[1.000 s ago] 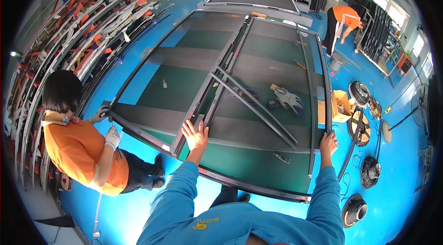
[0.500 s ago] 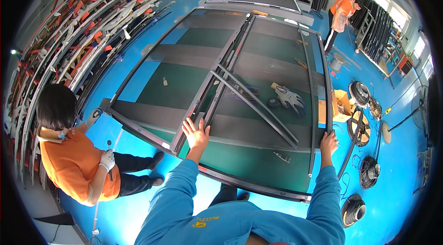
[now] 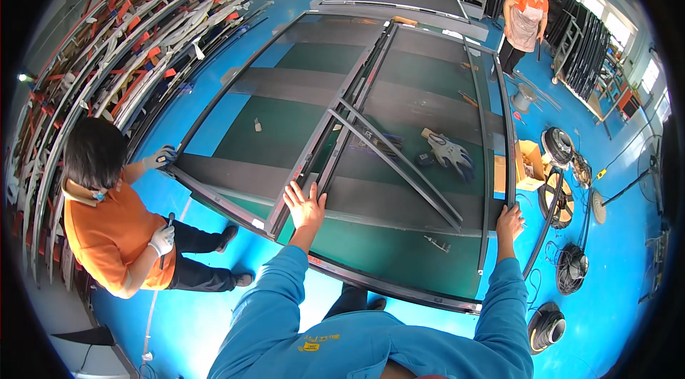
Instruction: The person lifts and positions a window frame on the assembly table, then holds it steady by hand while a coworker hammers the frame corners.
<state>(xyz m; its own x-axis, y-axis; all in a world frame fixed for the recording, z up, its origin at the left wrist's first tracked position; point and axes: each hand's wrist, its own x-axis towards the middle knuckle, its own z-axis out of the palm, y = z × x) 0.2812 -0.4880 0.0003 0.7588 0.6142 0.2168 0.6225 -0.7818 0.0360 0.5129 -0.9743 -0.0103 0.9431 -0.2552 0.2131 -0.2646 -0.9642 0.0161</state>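
My left hand (image 3: 307, 212) lies open with fingers spread at the near end of the dark middle bars (image 3: 327, 170) on the large worktable. Over on the right, my right hand (image 3: 509, 223) is closed around the near end of a long dark frame rail (image 3: 511, 158). Mesh panels (image 3: 421, 58) stretch between the rails, over a green tabletop (image 3: 385, 250). Two loose dark strips (image 3: 403, 165) lie crosswise between my hands. Beyond them rest a grey-and-blue work glove (image 3: 451, 154) and a small dark tape-measure-like item (image 3: 425, 159).
At left, a co-worker in orange (image 3: 125, 236) has one gloved hand at the table corner and a dark-handled tool in the other. Another person (image 3: 524, 22) stands far right. Cable spools (image 3: 555, 199) and a cardboard box (image 3: 528, 165) sit right; a profile rack (image 3: 93, 86) fills the left.
The left co-worker has shifted, raising the gloved hand at the corner and lowering the tool. The far person has straightened and turned this way. My hands remain in place.
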